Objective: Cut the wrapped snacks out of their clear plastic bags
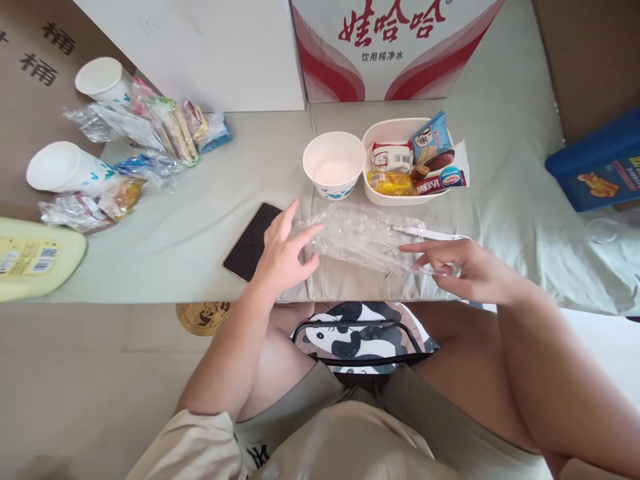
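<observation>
A clear, crinkled plastic bag [357, 237] lies flat on the cloth between my hands. My left hand [287, 253] hovers at the bag's left end, fingers spread and holding nothing. At the other end, my right hand [457, 267] has its index finger stretched over the bag, while its thumb and curled fingers pinch the bag's right edge. A white plastic utensil [433, 233] rests along the upper right of the bag; its tip's shape is unclear. Just beyond stands a white paper bowl [334, 163] with something pale inside. Touching it, a white tub [406, 199] holds several wrapped snacks [393, 158].
Left of my left hand lies a black phone [253, 240]. Farther left are two paper cups [60, 167] among wrapped snacks [173, 130], and a yellow-green container [37, 260]. Cartons [395, 73] line the back; a blue package [597, 163] is at the right.
</observation>
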Action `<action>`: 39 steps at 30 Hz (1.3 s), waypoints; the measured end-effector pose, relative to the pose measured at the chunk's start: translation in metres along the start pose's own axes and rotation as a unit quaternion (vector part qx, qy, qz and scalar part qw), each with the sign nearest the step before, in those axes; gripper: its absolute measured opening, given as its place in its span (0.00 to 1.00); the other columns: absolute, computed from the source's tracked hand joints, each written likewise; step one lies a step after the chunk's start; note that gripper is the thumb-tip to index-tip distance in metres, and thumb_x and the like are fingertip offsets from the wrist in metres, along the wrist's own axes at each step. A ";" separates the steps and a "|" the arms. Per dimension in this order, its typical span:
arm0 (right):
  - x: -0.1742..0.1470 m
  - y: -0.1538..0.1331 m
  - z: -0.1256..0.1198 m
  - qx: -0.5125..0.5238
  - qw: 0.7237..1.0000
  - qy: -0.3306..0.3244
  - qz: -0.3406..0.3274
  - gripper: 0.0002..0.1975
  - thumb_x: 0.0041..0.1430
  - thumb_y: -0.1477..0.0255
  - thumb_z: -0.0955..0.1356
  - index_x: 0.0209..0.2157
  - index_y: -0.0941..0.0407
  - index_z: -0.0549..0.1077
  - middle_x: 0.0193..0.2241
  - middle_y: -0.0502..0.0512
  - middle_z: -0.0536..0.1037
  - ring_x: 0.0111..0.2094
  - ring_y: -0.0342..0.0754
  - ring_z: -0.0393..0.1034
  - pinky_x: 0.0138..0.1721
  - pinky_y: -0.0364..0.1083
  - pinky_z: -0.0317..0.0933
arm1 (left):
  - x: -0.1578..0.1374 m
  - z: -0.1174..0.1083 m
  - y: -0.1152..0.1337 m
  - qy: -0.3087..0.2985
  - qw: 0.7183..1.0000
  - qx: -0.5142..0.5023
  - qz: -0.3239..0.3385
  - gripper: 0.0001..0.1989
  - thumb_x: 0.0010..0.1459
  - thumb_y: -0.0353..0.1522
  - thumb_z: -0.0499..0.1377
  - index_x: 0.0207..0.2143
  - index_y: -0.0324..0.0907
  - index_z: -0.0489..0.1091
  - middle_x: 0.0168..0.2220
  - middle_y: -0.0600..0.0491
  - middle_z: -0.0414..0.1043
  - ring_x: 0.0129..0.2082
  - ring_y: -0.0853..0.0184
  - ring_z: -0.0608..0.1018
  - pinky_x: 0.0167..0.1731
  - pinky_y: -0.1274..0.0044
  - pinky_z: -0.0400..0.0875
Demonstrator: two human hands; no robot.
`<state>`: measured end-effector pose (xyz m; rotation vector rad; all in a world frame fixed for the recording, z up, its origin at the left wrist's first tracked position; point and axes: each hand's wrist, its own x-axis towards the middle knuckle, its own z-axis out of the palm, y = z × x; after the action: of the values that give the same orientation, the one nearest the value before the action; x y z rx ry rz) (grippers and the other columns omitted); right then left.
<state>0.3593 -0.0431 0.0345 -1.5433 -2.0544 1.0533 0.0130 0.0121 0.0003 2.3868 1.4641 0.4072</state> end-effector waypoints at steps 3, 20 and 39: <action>0.003 0.000 0.000 0.009 0.996 -0.090 -0.023 0.12 0.57 0.64 0.66 0.21 0.52 0.66 0.46 0.62 0.84 0.52 0.64 0.79 0.38 0.53 0.72 | 0.000 -0.002 0.005 -0.043 0.997 -0.004 0.069 0.24 0.56 0.31 0.63 0.57 0.49 0.77 0.75 0.46 0.54 0.74 0.44 0.58 0.70 0.50 0.54; 0.006 -0.002 0.000 0.017 0.979 -0.199 0.032 0.15 0.56 0.68 0.66 0.19 0.52 0.57 0.45 0.61 0.83 0.54 0.64 0.76 0.37 0.50 0.65 | 0.035 0.014 0.001 0.038 0.987 -0.153 -0.016 0.18 0.66 0.38 0.53 0.51 0.41 0.76 0.55 0.45 0.79 0.57 0.57 0.79 0.61 0.63 0.71; 0.006 0.009 -0.010 -0.005 0.998 0.006 0.059 0.16 0.63 0.55 0.67 0.40 0.52 0.79 0.45 0.60 0.84 0.37 0.54 0.78 0.34 0.50 0.68 | -0.002 0.018 0.024 -0.115 0.969 -0.118 0.186 0.08 0.63 0.29 0.60 0.43 0.42 0.78 0.54 0.46 0.80 0.61 0.54 0.78 0.62 0.59 0.73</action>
<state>0.3699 -0.0329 0.0337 -1.6890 -1.9852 1.0740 0.0385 -0.0017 -0.0067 2.4133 0.8183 0.3507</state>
